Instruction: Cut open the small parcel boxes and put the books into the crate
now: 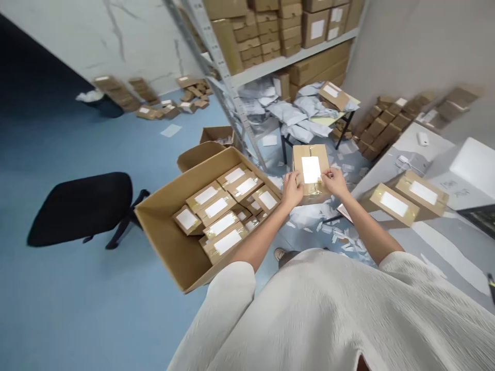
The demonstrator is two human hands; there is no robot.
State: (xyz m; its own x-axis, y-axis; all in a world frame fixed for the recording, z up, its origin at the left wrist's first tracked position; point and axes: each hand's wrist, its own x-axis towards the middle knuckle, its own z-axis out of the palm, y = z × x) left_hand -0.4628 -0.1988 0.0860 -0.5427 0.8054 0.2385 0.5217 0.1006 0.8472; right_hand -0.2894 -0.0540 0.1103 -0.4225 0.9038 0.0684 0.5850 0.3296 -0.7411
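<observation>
A taped brown cardboard box (311, 189) with a blank-looking white label (311, 169) on top is held up in front of me. My left hand (293, 189) is closed against its left side, fingertips near the label's lower left corner. On the other side, my right hand (334, 183) has its fingers pinched together at the box's right edge, close to the label's lower right corner. Whether those fingertips also grip the label, I cannot tell. To the left stands a large open carton (166, 245) holding several smaller labelled boxes (216, 207).
Two labelled boxes (394, 204) sit on a white table (444, 247) at right. Behind are a metal shelf (266, 69) of boxes and a small table with grey mailing bags (290, 113). Paper scraps (344, 234) litter the floor; a black chair (81, 208) stands left.
</observation>
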